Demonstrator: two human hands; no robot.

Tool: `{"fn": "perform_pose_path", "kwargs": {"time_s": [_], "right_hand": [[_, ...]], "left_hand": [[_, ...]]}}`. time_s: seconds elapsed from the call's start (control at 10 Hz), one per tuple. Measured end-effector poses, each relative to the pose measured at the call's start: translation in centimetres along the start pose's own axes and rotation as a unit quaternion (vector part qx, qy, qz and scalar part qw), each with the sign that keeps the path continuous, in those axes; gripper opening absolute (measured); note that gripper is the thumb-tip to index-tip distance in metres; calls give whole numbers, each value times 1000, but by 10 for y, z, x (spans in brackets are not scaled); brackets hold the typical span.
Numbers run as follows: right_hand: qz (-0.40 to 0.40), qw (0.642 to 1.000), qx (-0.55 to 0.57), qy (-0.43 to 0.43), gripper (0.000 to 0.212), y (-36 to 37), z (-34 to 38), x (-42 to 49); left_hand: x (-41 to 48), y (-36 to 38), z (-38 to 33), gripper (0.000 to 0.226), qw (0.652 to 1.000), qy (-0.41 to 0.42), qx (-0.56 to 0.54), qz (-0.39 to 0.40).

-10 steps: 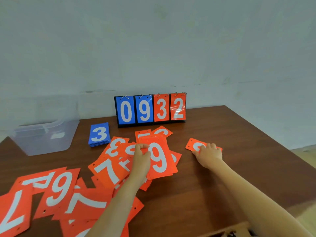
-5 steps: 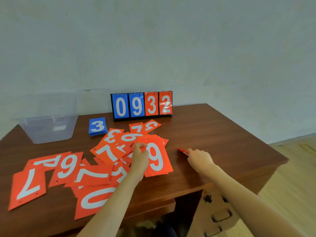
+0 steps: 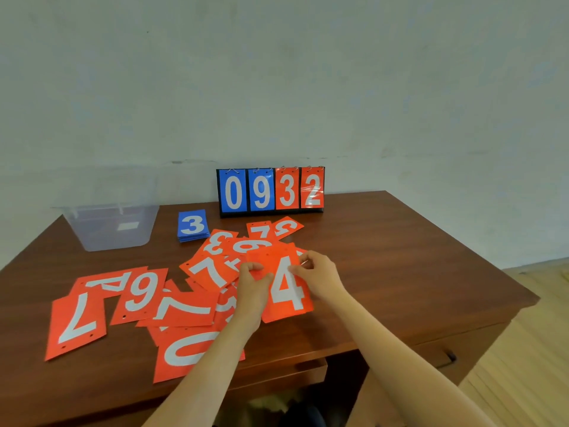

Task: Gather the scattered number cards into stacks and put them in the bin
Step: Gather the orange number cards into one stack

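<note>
Holding the orange 4 card (image 3: 287,291) at both sides: left hand (image 3: 254,283) with fingers curled round its left edge, right hand (image 3: 318,272) pinching its right edge. Held low over the middle of the surface (image 3: 400,257), on top of more orange cards (image 3: 140,300) (spread out to the left, numbers every which way). Farther back, a neat blue pile (image 3: 191,225) with a 3 on top, between the clear bin (image 3: 114,232) and a scoreboard (image 3: 271,191) reading 0932.
</note>
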State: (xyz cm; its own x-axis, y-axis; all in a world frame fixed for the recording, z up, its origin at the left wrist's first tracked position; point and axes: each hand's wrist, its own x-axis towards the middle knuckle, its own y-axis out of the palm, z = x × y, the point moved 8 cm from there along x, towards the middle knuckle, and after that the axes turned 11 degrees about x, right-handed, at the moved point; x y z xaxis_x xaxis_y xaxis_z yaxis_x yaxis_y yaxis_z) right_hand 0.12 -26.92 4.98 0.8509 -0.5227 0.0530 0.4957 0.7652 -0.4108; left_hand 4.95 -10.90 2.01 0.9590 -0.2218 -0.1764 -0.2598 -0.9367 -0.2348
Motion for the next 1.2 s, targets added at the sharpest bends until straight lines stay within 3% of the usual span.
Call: {"fn": "perform_pose_path", "kwargs": {"time_s": [0.2,0.4,0.5,0.7,0.9,1.2], "right_hand": [[-18,995,-92,11,46,18,-12,52],[51,966,-242,74,58,26,-35,100],[63,949,-280,130,75,25,-46,109],[17,928,-314,200,105,2,-62,110],[-46,938,-261,224,92,-38,-80,93],[-75,975,-162,134,27,-96,-72,47]], "left_hand": [[25,-22,15,23,999,-37,-20,-22],[45,-36,20,21,999,-32,-4,-34],[53,-39,22,19,998,-41,6,-43],[54,-24,31,25,998,-64,5,-11],[47,-15,22,25,999,-47,5,-19],[28,-5,-4,28,999,-6,39,-4]]}}
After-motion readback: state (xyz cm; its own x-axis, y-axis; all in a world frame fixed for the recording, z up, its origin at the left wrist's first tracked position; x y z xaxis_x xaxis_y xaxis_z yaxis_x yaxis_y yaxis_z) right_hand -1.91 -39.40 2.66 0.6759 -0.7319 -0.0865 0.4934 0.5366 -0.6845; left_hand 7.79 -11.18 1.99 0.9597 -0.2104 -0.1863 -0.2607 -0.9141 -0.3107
